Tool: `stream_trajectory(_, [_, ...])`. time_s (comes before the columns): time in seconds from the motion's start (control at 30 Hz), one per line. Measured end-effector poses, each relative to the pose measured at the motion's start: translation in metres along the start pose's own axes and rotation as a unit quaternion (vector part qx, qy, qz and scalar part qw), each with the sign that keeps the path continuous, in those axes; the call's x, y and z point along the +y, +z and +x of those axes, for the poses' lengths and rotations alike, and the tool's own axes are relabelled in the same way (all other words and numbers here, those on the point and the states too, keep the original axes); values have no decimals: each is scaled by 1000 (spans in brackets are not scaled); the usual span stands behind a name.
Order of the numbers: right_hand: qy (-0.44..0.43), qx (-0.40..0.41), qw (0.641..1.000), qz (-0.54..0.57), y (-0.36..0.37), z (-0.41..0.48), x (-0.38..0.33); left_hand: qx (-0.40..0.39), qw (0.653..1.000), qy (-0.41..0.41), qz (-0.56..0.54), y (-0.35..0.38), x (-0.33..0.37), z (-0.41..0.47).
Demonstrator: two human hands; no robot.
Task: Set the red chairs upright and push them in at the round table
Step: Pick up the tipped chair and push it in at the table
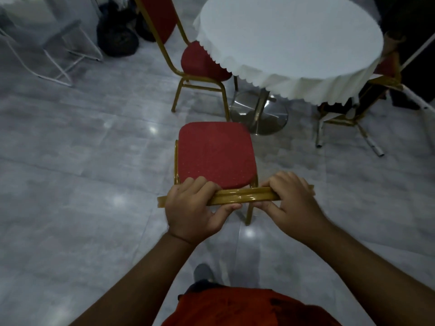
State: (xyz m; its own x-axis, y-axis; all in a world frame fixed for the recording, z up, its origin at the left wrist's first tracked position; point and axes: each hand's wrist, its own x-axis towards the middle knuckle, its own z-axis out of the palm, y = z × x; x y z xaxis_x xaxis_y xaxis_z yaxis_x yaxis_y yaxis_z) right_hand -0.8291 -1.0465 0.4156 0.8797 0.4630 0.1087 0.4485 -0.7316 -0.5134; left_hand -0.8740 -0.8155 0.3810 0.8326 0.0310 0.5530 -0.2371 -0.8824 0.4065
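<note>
A red chair (215, 152) with a gold frame stands upright in front of me, its seat facing the round table (292, 41). My left hand (195, 209) and my right hand (290, 201) both grip the gold top rail of its backrest. The seat's front edge lies short of the table's chrome base (259, 114). A second red chair (200, 64) stands upright at the table's left, its seat partly under the white cloth. A third red chair (386, 67) shows at the table's right, mostly hidden by the cloth.
White wire-frame furniture (58, 55) stands at the far left with dark bags (117, 38) beside it. Silver and gold legs (343, 123) spread on the floor right of the table base. The floor is glossy grey tile.
</note>
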Motion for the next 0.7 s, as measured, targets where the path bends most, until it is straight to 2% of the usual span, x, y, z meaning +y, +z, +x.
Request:
stream_trajectory(0.3, [84,86,993,-9,-13,-2,38,-71,992,59,-88,56,7,51])
stream_trajectory(0.43, [86,112,990,-9,-25,3,68,-87,988,81,-99,84,22,70])
stream_trajectory(0.7, [61,152,986,-19,-66,53,122,-82,991,66,-86,118,53,139])
